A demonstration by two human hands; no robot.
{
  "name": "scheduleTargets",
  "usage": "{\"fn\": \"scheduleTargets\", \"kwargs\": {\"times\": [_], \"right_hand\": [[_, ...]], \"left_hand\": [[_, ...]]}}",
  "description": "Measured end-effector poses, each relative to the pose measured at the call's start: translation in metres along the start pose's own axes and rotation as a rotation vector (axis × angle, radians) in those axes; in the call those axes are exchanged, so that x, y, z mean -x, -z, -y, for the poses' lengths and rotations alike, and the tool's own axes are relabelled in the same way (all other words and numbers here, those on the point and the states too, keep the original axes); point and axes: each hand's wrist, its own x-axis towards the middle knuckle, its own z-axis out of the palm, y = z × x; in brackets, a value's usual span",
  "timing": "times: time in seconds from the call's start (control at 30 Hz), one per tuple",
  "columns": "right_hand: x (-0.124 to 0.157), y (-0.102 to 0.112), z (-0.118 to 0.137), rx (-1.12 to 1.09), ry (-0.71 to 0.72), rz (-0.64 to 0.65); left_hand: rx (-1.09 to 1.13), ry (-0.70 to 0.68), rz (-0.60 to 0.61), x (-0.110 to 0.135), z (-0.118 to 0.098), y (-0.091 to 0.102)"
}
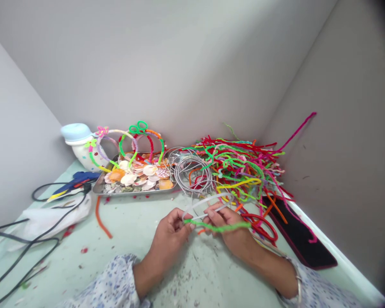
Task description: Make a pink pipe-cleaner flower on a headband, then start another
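Observation:
My left hand (168,235) is closed in a pinch, with one end of a white plastic headband (208,199) and the tip of a green pipe cleaner (231,227) at its fingertips. From there the pipe cleaner runs loose to the right, passing in front of my other hand. My right hand (239,241) pinches the opposite arm of the headband between thumb and fingers. The headband's curve points away from me, just above the table. Some fingers of both hands are hidden behind the thumbs.
Behind my hands lies a coil of grey wire (194,175), with a heap of coloured pipe cleaners (244,167) to its right. Decorated headbands (120,143) stand on a metal tray (134,193) of shells. A black cable (28,244) and blue-handled tool (75,182) lie left; a black case (301,235) lies right.

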Motion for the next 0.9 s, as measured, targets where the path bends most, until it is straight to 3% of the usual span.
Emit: {"fn": "scheduleTargets", "kwargs": {"times": [0.47, 0.77, 0.9], "right_hand": [[0.004, 0.003, -0.006, 0.061, 0.065, 0.031], [0.008, 0.004, -0.003, 0.267, 0.108, 0.018], [0.009, 0.003, 0.0, 0.207, 0.13, 0.056]], "left_hand": [[-0.016, -0.012, 0.03, -0.001, 0.002, 0.002], [0.008, 0.031, -0.004, 0.006, -0.012, 0.0], [0.056, 0.045, 0.003, 0.006, -0.014, 0.0]]}}
